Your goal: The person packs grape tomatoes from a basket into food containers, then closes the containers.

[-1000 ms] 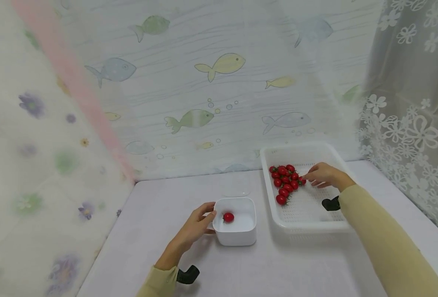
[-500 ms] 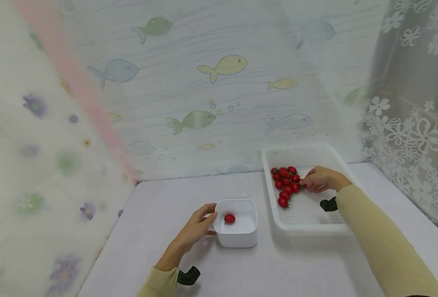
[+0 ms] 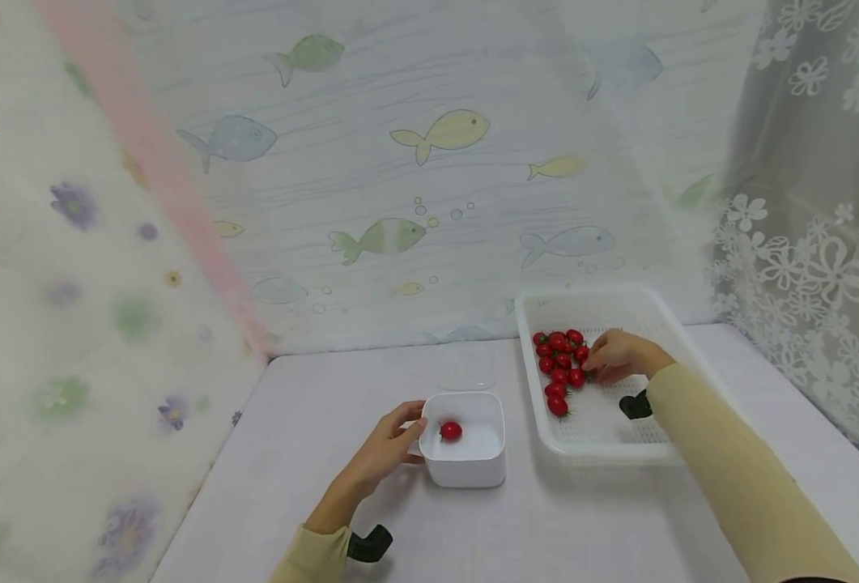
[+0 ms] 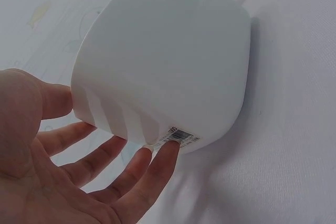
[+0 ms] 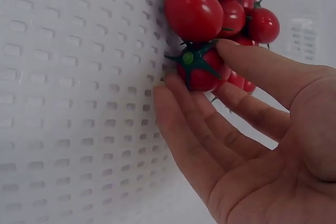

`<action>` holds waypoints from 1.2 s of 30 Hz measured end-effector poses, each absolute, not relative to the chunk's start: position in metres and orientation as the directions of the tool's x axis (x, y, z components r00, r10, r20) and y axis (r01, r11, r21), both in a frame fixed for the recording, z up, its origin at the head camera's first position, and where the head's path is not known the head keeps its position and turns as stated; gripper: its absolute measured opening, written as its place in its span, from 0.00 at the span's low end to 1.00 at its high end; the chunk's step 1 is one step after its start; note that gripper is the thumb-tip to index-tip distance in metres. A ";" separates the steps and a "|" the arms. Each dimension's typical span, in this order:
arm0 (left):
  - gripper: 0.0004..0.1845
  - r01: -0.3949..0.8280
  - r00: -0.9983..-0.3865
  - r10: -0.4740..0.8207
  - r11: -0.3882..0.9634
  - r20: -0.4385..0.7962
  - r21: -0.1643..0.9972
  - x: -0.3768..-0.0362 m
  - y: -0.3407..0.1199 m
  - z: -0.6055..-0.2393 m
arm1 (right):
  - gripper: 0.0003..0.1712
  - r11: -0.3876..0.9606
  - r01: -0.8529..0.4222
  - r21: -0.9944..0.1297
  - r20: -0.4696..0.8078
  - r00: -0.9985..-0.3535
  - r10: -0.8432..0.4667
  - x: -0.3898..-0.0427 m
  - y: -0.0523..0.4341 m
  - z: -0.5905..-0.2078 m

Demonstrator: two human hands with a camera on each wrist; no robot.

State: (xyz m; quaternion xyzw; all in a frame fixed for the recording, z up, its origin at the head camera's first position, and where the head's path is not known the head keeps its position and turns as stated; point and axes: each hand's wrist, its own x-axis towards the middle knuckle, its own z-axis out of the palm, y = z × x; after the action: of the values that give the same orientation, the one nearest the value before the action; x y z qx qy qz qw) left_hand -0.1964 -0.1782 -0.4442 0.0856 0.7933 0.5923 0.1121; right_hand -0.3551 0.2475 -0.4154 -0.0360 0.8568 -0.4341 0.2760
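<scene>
My left hand (image 3: pixel 385 445) holds a white square container (image 3: pixel 465 471) at its left side, thumb by the rim and fingers along the wall. In the left wrist view, a fingertip touches its barcode label (image 4: pixel 181 135). One red cherry tomato (image 3: pixel 451 431) lies inside. Over at the right, my right hand (image 3: pixel 622 356) reaches into a white perforated basket (image 3: pixel 618 452). Its thumb and fingers pinch a cherry tomato (image 5: pixel 202 74) with a green calyx, at the edge of a cluster of cherry tomatoes (image 5: pixel 194 11).
A clear, rounded object (image 3: pixel 467 379) lies behind the container on the white tabletop (image 3: pixel 342 380). Fish-patterned cloth (image 3: pixel 371 186) hangs behind the table. Flowered cloth (image 3: pixel 101 340) is at left, and a lace curtain (image 3: pixel 808 267) at right.
My right hand has shifted slightly left and lower in the basket, and its fingers have closed around a tomato. The left hand stays on the container.
</scene>
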 end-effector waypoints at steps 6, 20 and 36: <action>0.24 0.010 -0.959 0.275 0.278 -0.069 0.961 -0.195 -0.178 -0.444 | 0.12 0.636 0.169 -0.753 -0.440 -0.849 -0.294 -0.357 0.243 -0.417; 0.24 0.017 -0.956 0.285 0.276 -0.065 0.961 -0.198 -0.177 -0.443 | 0.21 0.594 0.113 -0.796 -0.389 -0.848 -0.360 -0.361 0.256 -0.404; 0.24 0.027 -0.957 0.285 0.277 -0.055 0.960 -0.198 -0.178 -0.445 | 0.29 0.450 0.088 -0.889 -0.298 -0.856 -0.421 -0.345 0.268 -0.382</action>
State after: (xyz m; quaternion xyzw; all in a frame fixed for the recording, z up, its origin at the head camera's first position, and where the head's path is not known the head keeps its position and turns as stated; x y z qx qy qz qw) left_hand -0.1978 -0.1779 -0.4452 0.0985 0.7917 0.5930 0.1088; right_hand -0.3450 0.2682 -0.3818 -0.1022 0.8146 -0.5144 0.2477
